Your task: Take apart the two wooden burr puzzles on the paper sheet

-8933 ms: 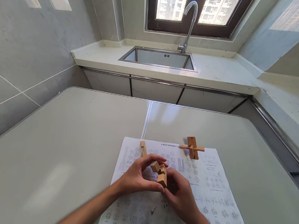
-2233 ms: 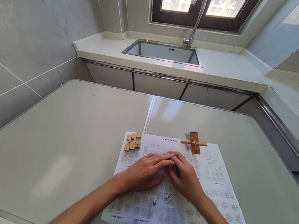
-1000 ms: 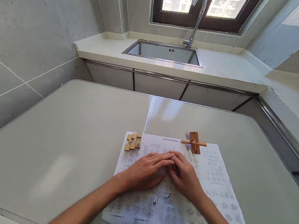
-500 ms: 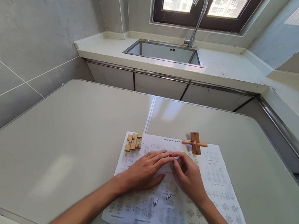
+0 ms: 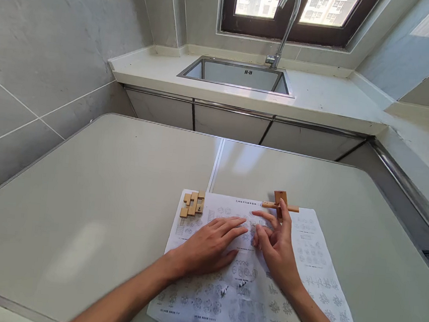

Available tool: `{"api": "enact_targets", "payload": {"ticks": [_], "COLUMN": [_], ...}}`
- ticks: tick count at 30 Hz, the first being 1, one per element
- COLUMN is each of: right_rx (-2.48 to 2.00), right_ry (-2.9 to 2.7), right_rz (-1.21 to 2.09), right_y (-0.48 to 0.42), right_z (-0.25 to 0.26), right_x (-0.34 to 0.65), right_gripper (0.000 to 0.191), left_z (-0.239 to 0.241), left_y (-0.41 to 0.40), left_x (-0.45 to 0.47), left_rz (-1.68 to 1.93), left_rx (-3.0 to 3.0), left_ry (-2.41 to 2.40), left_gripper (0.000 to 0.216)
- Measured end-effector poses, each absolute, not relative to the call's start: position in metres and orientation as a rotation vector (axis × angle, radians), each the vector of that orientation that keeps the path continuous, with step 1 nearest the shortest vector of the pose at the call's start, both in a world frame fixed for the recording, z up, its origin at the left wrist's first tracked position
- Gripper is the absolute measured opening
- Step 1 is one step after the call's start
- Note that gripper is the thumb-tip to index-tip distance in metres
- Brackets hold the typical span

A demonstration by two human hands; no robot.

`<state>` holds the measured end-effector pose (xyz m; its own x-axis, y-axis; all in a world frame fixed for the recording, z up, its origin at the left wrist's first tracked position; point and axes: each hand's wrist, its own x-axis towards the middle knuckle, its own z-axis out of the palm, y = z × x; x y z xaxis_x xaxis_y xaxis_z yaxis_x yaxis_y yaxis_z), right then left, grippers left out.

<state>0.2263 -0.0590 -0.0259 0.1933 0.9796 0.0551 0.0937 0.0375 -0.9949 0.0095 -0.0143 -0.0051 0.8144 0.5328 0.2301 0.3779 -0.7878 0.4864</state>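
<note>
My left hand lies flat on a printed instruction sheet, fingers stretched out, holding nothing. My right hand is raised off the sheet with its fingers spread, the fingertips close to a wooden cross-shaped puzzle at the sheet's far edge. A flat cluster of wooden puzzle pieces lies on the sheet's far left corner, beyond my left hand.
The sheet lies on a pale grey table with a seam down its middle. Beyond it runs a counter with a steel sink and a tap under a window. Tiled wall stands on the left.
My right hand has lifted from beside the left hand and moved forward toward the cross-shaped puzzle, fingers spreading. Far earlier, both hands held wooden pieces, which now lie at the sheet's left corner.
</note>
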Motion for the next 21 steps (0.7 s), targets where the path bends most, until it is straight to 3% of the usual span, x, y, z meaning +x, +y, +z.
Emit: {"api": "enact_targets", "payload": {"ticks": [21], "right_rx": [-1.416], "right_ry": [-1.113], "right_rz": [0.938], "right_y": [-0.058], "right_z": [-0.018], "right_x": [0.227], "right_gripper": [0.036], "left_z": [-0.005], "left_y": [-0.014], "left_x": [0.01], "left_rz": [0.528], "left_rx": [2.588], "left_ry": [0.662], "left_gripper": [0.054]}}
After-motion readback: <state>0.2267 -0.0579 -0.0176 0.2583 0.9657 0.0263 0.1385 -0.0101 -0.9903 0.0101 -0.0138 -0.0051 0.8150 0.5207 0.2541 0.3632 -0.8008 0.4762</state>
